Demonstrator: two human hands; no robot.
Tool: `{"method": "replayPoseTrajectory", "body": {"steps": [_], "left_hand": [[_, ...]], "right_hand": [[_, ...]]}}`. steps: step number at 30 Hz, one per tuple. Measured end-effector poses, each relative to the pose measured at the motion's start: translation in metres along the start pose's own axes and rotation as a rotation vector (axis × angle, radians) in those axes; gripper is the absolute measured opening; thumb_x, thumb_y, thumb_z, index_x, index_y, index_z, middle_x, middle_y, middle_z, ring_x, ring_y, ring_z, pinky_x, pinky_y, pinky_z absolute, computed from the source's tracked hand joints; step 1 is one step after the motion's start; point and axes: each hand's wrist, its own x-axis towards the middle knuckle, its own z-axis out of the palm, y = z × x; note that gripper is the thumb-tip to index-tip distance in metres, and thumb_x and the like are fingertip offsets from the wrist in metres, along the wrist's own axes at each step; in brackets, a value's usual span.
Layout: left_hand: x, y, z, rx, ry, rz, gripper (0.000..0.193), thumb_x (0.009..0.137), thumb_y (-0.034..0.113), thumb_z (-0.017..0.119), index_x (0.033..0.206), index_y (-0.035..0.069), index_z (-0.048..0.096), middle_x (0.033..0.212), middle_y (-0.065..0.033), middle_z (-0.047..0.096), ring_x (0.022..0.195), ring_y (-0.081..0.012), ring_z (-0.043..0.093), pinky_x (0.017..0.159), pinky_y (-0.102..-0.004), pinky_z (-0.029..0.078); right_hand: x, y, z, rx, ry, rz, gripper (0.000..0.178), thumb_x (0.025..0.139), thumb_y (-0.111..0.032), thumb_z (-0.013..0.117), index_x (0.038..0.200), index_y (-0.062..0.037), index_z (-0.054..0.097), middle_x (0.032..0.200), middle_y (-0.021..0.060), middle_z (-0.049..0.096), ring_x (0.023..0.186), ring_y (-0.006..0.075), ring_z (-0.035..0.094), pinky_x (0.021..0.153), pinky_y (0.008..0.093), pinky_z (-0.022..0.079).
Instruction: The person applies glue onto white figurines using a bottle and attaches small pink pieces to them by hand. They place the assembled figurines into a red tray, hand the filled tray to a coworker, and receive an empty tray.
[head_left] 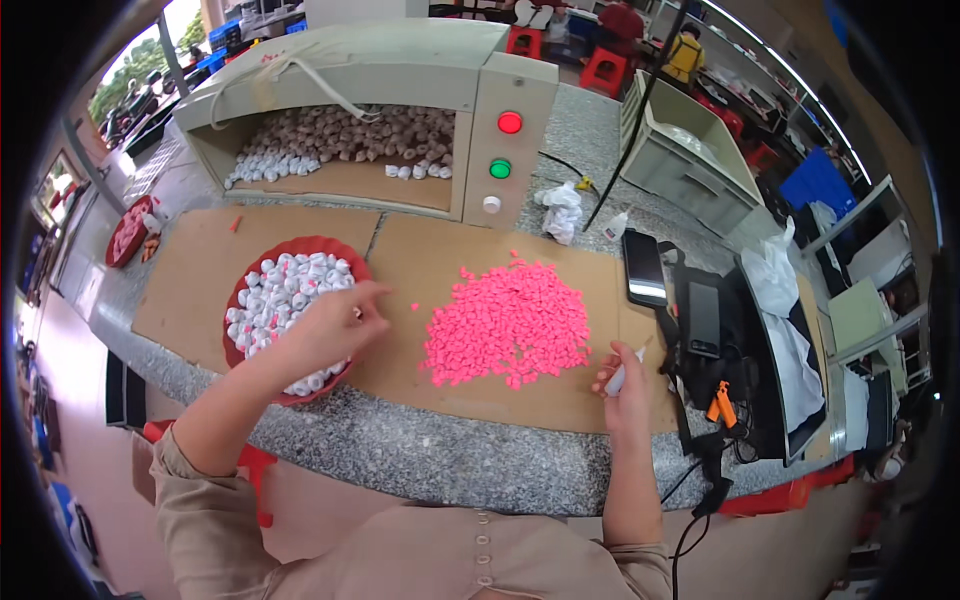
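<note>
My left hand [325, 325] is over the right side of a red basket [362, 268] filled with small round white pieces [268, 292], a few of them marked with pink. Its fingers are curled together in a pinch; whatever they hold, if anything, is too small to make out. To the right, a broad pile of small bright pink pieces [505, 325] lies on brown cardboard [400, 375]. Just beyond the pile's right edge, my right hand [627, 390] is closed around a small white squeeze bottle [616, 381] with a narrow tip pointing up and to the right.
Behind the cardboard stands a beige machine [340, 60] with red and green buttons, white pieces inside its opening. Crumpled white plastic [562, 212] and a grey crate [690, 140] are at back right. A phone [645, 268], black straps and an orange tool [721, 405] lie at right.
</note>
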Motion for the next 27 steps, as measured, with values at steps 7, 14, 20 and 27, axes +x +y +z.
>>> {"method": "replayPoseTrajectory", "body": {"steps": [7, 14, 20, 27], "left_hand": [[0.027, 0.004, 0.079, 0.495, -0.200, 0.000, 0.081, 0.056, 0.029, 0.074, 0.113, -0.010, 0.033, 0.109, -0.0289, 0.040, 0.097, -0.0387, 0.047, 0.083, -0.0394, 0.040], [0.066, -0.001, 0.128, 0.292, -0.093, 0.113, 0.081, 0.052, 0.023, 0.076, 0.112, -0.009, 0.033, 0.110, -0.0297, 0.038, 0.108, -0.0392, 0.037, 0.088, -0.0378, 0.037], [0.073, -0.029, 0.083, 0.415, 0.000, 0.163, 0.046, 0.065, 0.019, 0.063, 0.097, -0.010, 0.047, 0.089, -0.0223, 0.051, 0.090, -0.0363, 0.047, 0.078, -0.0384, 0.043], [0.110, -0.039, 0.099, 0.336, -0.034, 0.173, 0.024, 0.068, 0.011, 0.053, 0.084, -0.007, 0.055, 0.090, -0.0218, 0.054, 0.083, -0.0350, 0.054, 0.069, -0.0424, 0.045]], "right_hand": [[0.005, 0.006, 0.000, -0.265, -0.050, -0.034, 0.039, 0.079, -0.023, 0.055, 0.106, 0.0031, 0.047, 0.077, 0.0049, 0.053, 0.064, 0.0104, 0.051, 0.053, 0.0243, 0.047], [0.001, 0.015, 0.006, -0.406, -0.187, -0.020, 0.040, 0.079, -0.021, 0.055, 0.108, 0.0048, 0.045, 0.080, 0.0057, 0.054, 0.066, 0.0099, 0.051, 0.053, 0.0224, 0.047], [-0.003, 0.003, 0.005, -0.375, -0.125, -0.046, 0.035, 0.078, -0.019, 0.057, 0.103, 0.0042, 0.049, 0.075, 0.0043, 0.053, 0.061, 0.0086, 0.051, 0.052, 0.0207, 0.046], [0.002, 0.020, 0.018, -0.214, -0.188, -0.058, 0.027, 0.081, -0.018, 0.054, 0.097, 0.0029, 0.051, 0.076, 0.0060, 0.054, 0.061, 0.0116, 0.052, 0.051, 0.0250, 0.048]]}}
